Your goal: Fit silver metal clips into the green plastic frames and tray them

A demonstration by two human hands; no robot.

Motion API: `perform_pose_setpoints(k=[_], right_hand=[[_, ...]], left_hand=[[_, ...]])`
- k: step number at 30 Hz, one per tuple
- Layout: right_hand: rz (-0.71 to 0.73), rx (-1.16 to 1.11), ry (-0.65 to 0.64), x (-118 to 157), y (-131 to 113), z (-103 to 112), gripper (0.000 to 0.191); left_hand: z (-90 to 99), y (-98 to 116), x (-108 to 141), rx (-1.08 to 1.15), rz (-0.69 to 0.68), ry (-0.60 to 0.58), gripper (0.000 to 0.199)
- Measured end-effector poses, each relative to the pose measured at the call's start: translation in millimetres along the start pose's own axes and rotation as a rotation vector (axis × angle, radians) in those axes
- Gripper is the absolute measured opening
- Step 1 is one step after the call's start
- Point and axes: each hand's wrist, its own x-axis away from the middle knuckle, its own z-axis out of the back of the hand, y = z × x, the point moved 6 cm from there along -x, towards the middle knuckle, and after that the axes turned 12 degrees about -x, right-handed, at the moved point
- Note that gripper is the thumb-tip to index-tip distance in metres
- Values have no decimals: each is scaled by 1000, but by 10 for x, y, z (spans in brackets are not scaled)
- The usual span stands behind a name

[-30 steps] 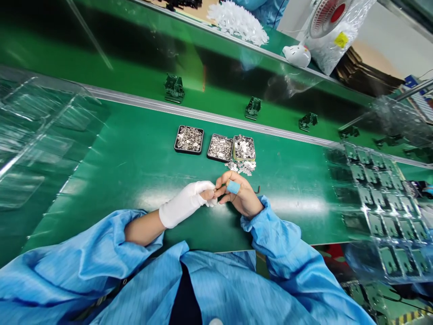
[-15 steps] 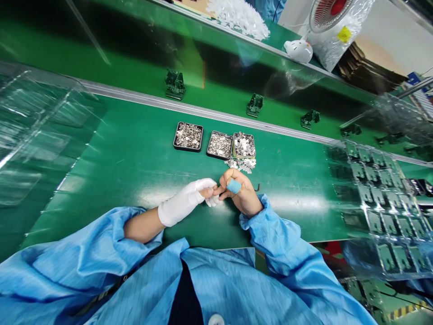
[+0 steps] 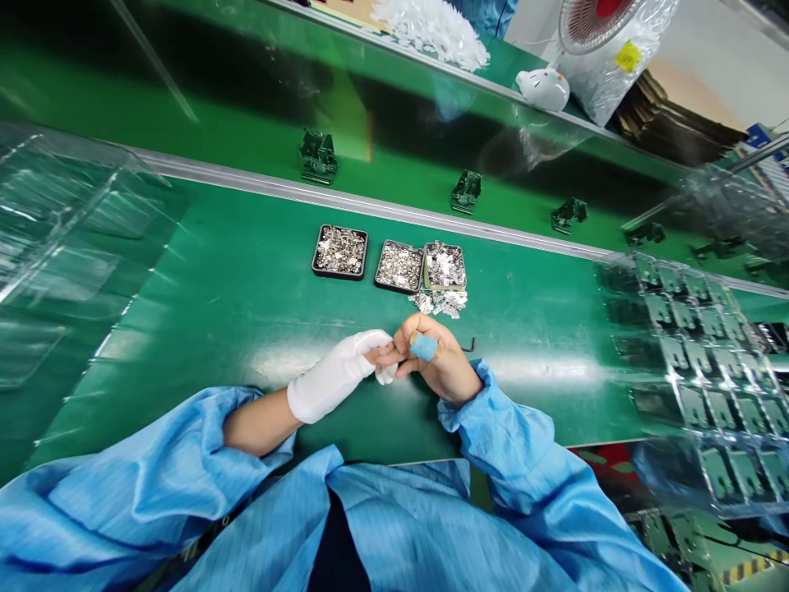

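My left hand (image 3: 345, 370), in a white glove with bare thumb tip, is closed above the green table. My right hand (image 3: 435, 358), bare with a blue bandage on one finger, meets it with fingertips pinched together. Whatever lies between the fingers is hidden or too small to name. Just beyond the hands lies a heap of loose silver metal pieces (image 3: 439, 304). Behind it stand a tray of flat silver pieces (image 3: 445, 245) and a dark tray of small metal parts (image 3: 399, 245). Another dark tray (image 3: 339, 228) stands farther left. Right of my right hand lies a hex key (image 3: 472, 345).
Clear plastic trays with metal parts (image 3: 684, 353) stand at the right. Clear plastic trays (image 3: 62, 255) are stacked at the left. Behind a metal rail (image 3: 259, 193), dark green assemblies (image 3: 319, 156) sit in a row. A white fan (image 3: 542, 89) stands at the back.
The fingers of my right hand have shifted slightly against the left thumb, and more of the hex key shows. The whole view has moved a little; the trays stay in place.
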Motion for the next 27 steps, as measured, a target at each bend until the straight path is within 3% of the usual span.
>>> perform_pose_setpoints(k=[9,20,27], right_hand=[[-93,-190,-22,-35,3,72,36],[-178,-236,-56,-32,71,61,30],[-235,-315,-68,-38,164,80,27]], left_hand=[[73,66,9,-26,-9,7,47],[-18,21,15,91,0,-64,45],[29,105,53,-83,-61,6,41]])
